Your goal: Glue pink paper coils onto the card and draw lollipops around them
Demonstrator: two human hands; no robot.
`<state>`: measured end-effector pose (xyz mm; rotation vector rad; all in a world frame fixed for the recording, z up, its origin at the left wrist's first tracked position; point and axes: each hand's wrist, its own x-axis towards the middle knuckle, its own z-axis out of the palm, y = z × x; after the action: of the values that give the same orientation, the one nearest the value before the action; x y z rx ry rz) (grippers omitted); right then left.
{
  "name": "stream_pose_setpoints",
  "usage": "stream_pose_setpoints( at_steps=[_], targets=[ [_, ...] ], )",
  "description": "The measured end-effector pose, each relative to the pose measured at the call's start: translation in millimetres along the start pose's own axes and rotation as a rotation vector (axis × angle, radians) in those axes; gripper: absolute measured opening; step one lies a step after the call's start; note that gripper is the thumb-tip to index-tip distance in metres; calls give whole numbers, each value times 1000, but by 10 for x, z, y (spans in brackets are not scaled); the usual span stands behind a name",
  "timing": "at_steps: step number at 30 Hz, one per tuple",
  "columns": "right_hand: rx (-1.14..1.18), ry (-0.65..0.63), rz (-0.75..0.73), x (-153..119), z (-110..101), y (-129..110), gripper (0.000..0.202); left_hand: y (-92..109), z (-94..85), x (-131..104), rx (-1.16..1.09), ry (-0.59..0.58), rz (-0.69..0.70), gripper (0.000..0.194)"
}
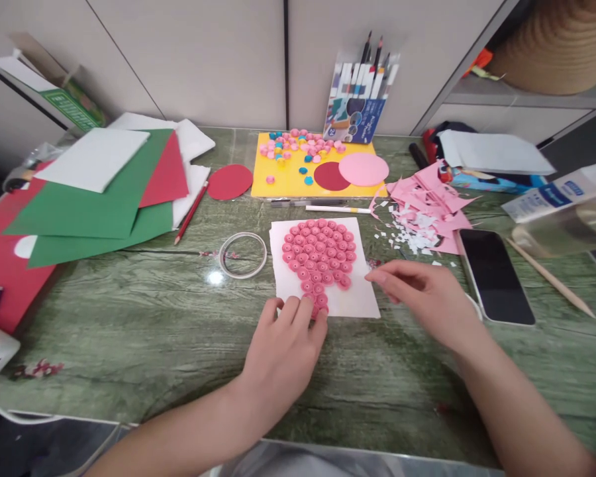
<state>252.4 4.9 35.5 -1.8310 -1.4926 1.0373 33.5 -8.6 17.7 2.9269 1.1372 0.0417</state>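
Observation:
A white paper square (347,301) lies on the table, bearing a cluster of rolled pink paper coils (319,246) that narrows towards its lower edge. At that narrow end is my left hand (285,344), fingers bent, with thumb and forefinger closed around the lowest pink paper coil (322,301). My right hand (422,291) hovers by the paper's right edge, thumb and forefinger pinched together; whatever may be between the tips is too small to make out. Left of the paper rests a roll of narrow tape (222,257).
Behind the paper lie a white stick pen (338,209) and a yellow sheet (288,185) with small coloured coils. Pink paper scraps (432,199), a phone (497,275) and a wooden stick (551,278) are at right. Green sheets (89,199) and a red pencil (191,213) lie left.

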Motion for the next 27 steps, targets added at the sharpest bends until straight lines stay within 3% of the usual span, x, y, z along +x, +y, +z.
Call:
stream_pose_setpoints(
  at_steps=[6, 9, 12, 15, 17, 22, 27],
  targets=[
    [228, 63, 11, 171, -49, 254, 23, -40, 60, -1, -72, 68, 9, 32],
    [336, 105, -11, 259, -46, 388, 22, -151, 66, 29, -199, 172, -53, 37],
    [373, 138, -42, 304, -46, 459, 23, -328, 50, 78, -140, 269, -260, 37],
    [372, 155, -58, 325, -46, 489, 25, -539, 77, 110, 42, 239, -517, 33],
    [364, 165, -66, 338, -46, 508, 26, -652, 127, 113, 99, 176, -586, 25],
    [324, 197, -85, 376, -41, 544, 27, -726, 203, 105, -38, 173, -565, 11],
    [243, 235, -140, 279, 35, 388, 26, -591, 80, 111, -158, 266, -520, 11]
  ],
)
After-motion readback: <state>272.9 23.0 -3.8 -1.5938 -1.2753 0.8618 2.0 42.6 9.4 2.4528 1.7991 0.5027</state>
